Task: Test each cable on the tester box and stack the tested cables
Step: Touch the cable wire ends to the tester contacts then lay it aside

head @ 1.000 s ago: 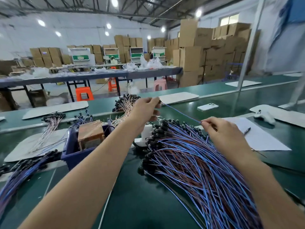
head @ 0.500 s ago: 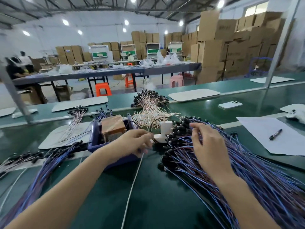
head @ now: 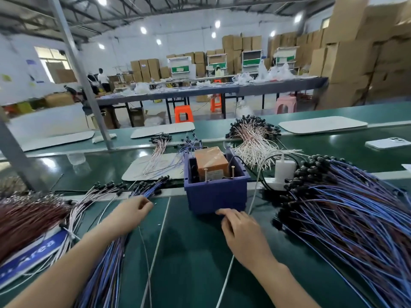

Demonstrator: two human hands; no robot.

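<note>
A dark green desk (head: 195,263) runs across the view, glossy enough to reflect the ceiling lights, with a pale strip crossing it just behind the hands. The landmark is the tester box (head: 214,183), a blue tub holding an orange-brown block and two upright metal pins. To its right lies a broad pile of blue and purple cables (head: 347,221) with black plugs turned toward the box; a white adapter (head: 285,168) stands between that pile and the box. To the left of the box a stack of similar cables (head: 106,270) trails toward the near edge, its plug ends near the left hand (head: 131,211), which is curled with fingertips pinched together at those ends; whether it grips a cable I cannot tell. The right hand (head: 241,232) lies palm down, fingers loosely bent, with its fingertips touching the box's near bottom edge. Behind the box sit bundles of white cables (head: 253,138) and flat white mats (head: 322,125). Farther right rests a white phone (head: 388,143). Beyond the desk is a warehouse room: orange stools (head: 183,113), a long grey bench, stacked cardboard cartons (head: 355,52), and white walls.
</note>
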